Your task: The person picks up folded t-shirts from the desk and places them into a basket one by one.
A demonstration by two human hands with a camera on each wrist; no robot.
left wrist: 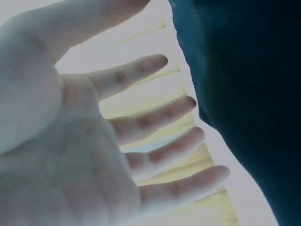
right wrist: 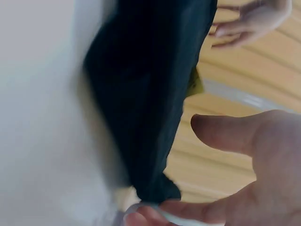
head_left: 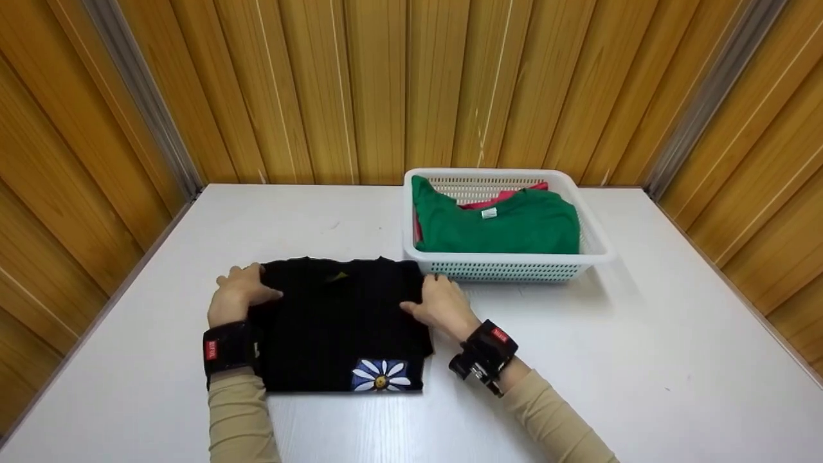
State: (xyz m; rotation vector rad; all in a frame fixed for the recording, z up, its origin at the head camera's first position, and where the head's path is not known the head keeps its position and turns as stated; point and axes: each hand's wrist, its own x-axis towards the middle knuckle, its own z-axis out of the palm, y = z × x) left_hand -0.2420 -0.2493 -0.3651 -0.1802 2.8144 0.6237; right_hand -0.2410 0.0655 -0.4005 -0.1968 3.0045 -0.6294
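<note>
A folded black T-shirt (head_left: pixel 328 328) lies on the white table, with a daisy print on a blue patch near its front edge. My left hand (head_left: pixel 239 292) is at its left edge, thumb toward the cloth. In the left wrist view the fingers (left wrist: pixel 155 115) are spread and nearly straight beside the dark fabric (left wrist: pixel 254 103). My right hand (head_left: pixel 443 305) is at the right edge, between the shirt and the basket. The right wrist view has its thumb (right wrist: pixel 223 134) held apart from the fingers, whose tips come right up to the shirt's corner (right wrist: pixel 160 188).
A white plastic basket (head_left: pixel 508 258) stands at the back right, close to the shirt's far right corner. Inside lie a green shirt (head_left: pixel 514 228) with a white neck label and a red garment (head_left: pixel 501 198). Wood-patterned walls (head_left: pixel 379 90) border the table (head_left: pixel 578 360).
</note>
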